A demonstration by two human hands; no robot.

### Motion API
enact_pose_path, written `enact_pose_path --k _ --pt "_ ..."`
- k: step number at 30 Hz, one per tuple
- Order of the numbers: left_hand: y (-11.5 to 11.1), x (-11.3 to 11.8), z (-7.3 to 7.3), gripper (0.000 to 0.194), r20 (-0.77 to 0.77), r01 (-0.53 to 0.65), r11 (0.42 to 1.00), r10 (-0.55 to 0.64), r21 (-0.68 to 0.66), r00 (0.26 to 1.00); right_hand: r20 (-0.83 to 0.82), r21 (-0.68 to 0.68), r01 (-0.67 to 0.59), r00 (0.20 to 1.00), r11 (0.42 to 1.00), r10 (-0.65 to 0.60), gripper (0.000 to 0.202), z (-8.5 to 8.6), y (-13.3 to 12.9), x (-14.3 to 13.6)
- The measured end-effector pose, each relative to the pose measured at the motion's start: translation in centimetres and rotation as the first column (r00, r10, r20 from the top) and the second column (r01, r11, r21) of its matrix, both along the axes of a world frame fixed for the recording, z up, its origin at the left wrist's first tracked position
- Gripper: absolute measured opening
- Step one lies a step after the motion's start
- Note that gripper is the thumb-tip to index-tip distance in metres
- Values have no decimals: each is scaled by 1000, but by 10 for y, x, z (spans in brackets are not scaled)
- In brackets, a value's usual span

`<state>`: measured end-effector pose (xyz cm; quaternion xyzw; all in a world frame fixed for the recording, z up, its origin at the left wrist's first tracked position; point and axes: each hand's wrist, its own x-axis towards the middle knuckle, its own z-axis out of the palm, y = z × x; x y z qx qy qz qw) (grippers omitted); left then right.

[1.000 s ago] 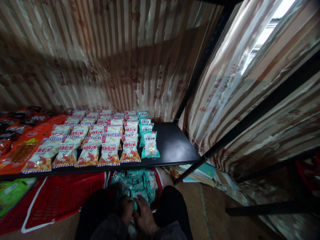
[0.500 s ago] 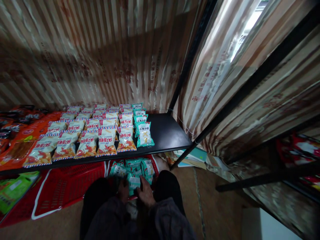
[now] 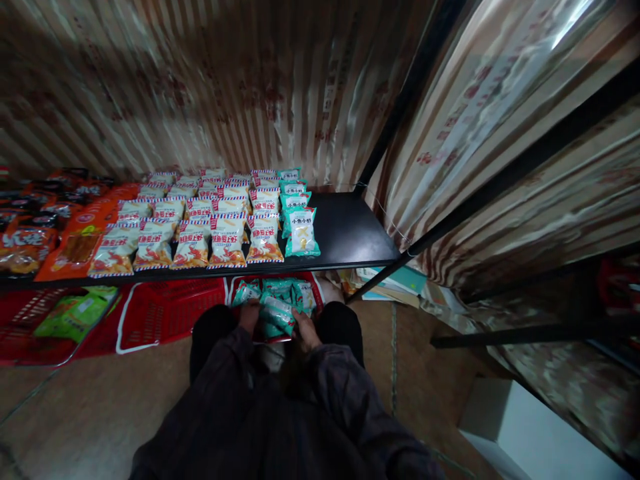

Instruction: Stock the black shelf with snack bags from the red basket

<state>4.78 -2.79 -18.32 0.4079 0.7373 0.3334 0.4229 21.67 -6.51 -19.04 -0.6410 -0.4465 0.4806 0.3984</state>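
Observation:
Low between my knees, a teal snack bag [image 3: 278, 316] is held over a red basket [image 3: 317, 293]. My left hand [image 3: 249, 316] closes on its left edge, with the fingers partly in shadow. On the other side my right hand [image 3: 306, 331] grips its right edge. Several more teal snack bags [image 3: 280, 289] lie in the basket behind it. Above, on the black shelf [image 3: 345, 230], a column of teal bags [image 3: 303, 233] stands to the right of rows of white-and-orange snack bags [image 3: 227, 240].
Orange packets [image 3: 83, 233] fill the shelf's left part. Below it, another red basket [image 3: 170, 310] and a green packet [image 3: 75, 317] lie to the left. A black shelf post [image 3: 373, 283] and papers [image 3: 395, 283] stand right of my knees. A white box [image 3: 540, 427] sits lower right.
The teal bag between my hands has come up and turned slantwise, held at both edges. My view has tilted down and shifted left, so the shelf appears higher and farther right.

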Motion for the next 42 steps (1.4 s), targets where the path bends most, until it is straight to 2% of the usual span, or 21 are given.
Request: enact_pose_path --k 4,9,15,20,26,34,38,40,42 --pt "1 3 12 7 146 -59 998 54 33 988 -296 -253 105 938 962 -180 30 6 -3 3" --pt "1 9 22 17 280 -122 990 97 73 955 -480 -403 171 797 899 -366 30 20 -6 6" --pt "5 10 32 29 373 -143 985 98 95 923 -553 -428 224 701 875 -450 24 38 -7 7" --pt "1 5 42 33 407 -89 991 41 101 912 -543 -365 281 710 887 -448 27 48 0 17" --pt "-20 1 61 33 423 27 993 -72 113 903 -522 -245 220 791 944 -320 36 66 20 36" --pt "-40 -2 83 36 439 187 976 -218 112 872 -434 -71 -9 901 997 -23 34 101 43 59" --pt "-46 -2 97 55 558 337 938 -322 81 765 -326 4 -149 934 989 142 32 123 53 66" --pt "-49 -2 104 62 604 418 905 -380 84 701 -231 44 -266 935 963 268 35 134 58 68" --pt "-52 0 109 63 612 458 884 -416 98 672 -148 65 -360 919 931 365 37 143 64 68"
